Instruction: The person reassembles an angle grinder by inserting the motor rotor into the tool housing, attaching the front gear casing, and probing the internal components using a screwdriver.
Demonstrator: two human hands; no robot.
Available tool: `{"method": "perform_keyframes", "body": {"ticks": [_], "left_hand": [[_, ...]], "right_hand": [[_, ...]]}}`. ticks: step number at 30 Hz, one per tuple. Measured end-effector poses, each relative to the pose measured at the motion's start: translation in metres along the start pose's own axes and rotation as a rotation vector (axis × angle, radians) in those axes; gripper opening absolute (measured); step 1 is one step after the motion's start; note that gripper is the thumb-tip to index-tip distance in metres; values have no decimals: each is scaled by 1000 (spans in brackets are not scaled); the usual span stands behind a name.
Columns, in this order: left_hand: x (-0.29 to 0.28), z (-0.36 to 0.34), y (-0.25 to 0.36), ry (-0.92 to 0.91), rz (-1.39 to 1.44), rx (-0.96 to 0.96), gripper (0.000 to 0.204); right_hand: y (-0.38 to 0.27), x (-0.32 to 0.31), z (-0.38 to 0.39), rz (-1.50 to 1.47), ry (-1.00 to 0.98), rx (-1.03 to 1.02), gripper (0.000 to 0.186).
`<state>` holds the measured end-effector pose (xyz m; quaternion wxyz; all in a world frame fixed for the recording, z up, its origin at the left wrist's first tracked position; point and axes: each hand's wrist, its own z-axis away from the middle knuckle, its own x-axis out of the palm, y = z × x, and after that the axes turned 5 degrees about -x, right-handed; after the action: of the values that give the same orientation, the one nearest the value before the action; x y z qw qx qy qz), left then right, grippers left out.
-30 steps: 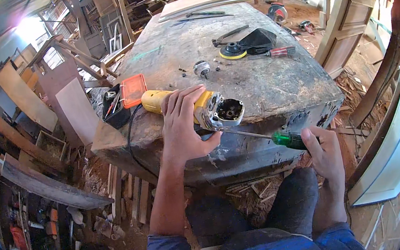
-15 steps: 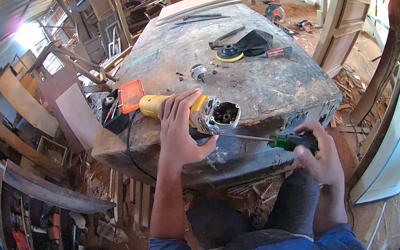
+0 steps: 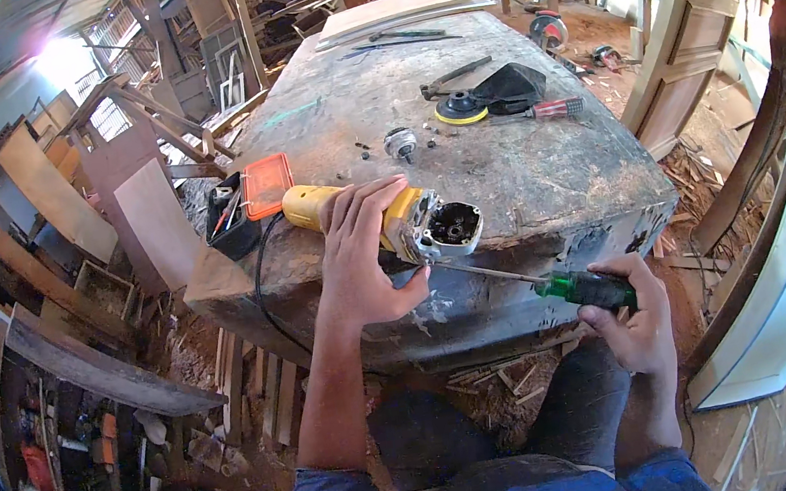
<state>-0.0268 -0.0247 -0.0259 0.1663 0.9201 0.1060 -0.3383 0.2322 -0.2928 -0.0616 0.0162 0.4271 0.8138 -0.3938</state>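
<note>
A yellow angle grinder (image 3: 305, 206) lies at the near edge of the workbench, its metal gear housing (image 3: 451, 228) opened and dark with grease inside. My left hand (image 3: 361, 250) is closed around its body, fingers over the top and thumb below. In my right hand (image 3: 638, 311) is a screwdriver (image 3: 572, 285) with a green and black handle, gripped between thumb and fingers. Its shaft slants left, with the tip at the lower side of the gear housing; the exact contact is too small to tell. A detached metal gear part (image 3: 399, 143) sits beyond the grinder, with small screws around it.
On the workbench (image 3: 336, 114) are an open toolbox (image 3: 230, 217) with an orange lid (image 3: 267, 185), a yellow-edged backing pad (image 3: 461, 109), a black pouch (image 3: 510, 88) and a red-handled tool (image 3: 559, 108). A black cord (image 3: 264, 272) hangs over the near edge. Wooden boards stand left; panelled doors right.
My right-hand fingers have shifted on the screwdriver handle, showing more of it. The tip stays at the housing, and my left hand keeps its hold. The whole view has shifted slightly.
</note>
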Motion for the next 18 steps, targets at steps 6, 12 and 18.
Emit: {"method": "perform_keyframes", "body": {"ticks": [6,12,18], "left_hand": [[-2,2,-1,20,6,-7,100],[0,0,-1,30,20,10,99],[-2,1,0,46,14,16,97]], "right_hand": [[1,-19,-4,31,-372,429,40],[-13,8,-7,-5,31,16,38],[-2,-8,-3,-6,-276,473,42]]}}
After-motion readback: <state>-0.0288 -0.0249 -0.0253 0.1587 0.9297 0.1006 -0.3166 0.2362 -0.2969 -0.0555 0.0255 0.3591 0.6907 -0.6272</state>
